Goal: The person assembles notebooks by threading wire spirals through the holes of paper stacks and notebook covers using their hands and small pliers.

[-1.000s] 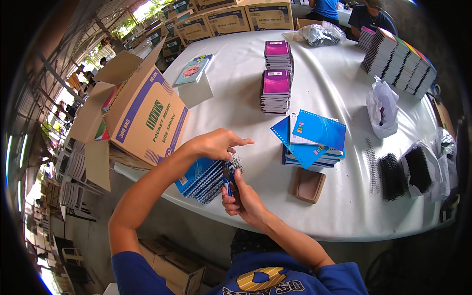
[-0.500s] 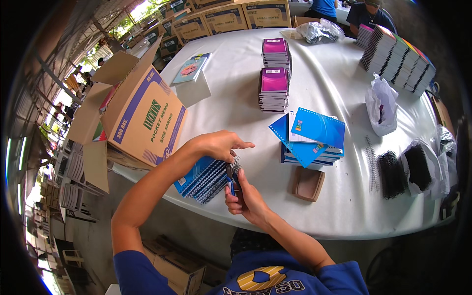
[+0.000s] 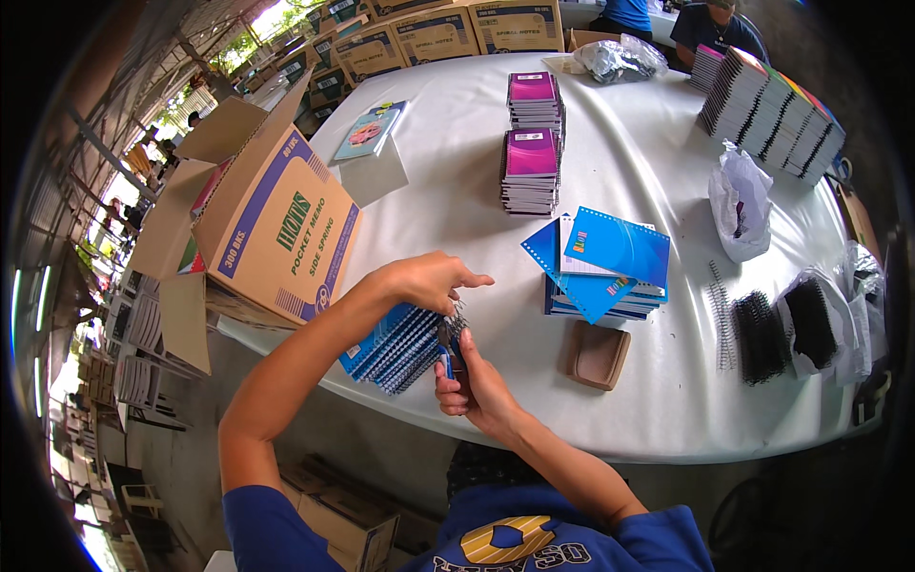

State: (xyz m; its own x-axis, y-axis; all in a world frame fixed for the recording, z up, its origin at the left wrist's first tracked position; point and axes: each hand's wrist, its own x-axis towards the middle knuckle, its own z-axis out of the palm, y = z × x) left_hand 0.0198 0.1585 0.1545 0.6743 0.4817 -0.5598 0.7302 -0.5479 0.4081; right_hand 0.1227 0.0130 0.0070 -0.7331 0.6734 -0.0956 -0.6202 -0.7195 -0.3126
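Near the front edge of the table, a row of blue spiral notebooks (image 3: 393, 355) leans with its coiled edges facing up. My left hand (image 3: 431, 282) is bent over the far end of this row, thumb pressed down at the coil ends and one finger stretched out to the right. Pliers with blue handles (image 3: 445, 360) are gripped in my right hand (image 3: 478, 381). Their jaws are up against the coil ends beneath my left hand; fingers and wire partly hide the contact point.
A blue notebook stack with loose covers (image 3: 610, 253) and a brown tray (image 3: 599, 356) lie to the right. Black coils (image 3: 758, 338) and a plastic bag (image 3: 740, 205) are farther right. Purple notebooks (image 3: 531, 157) stand beyond; an open carton (image 3: 286, 229) is left. People work at the back.
Both hands stay at the coil ends in nearly the same pose. The pliers have shifted very slightly in my right hand.
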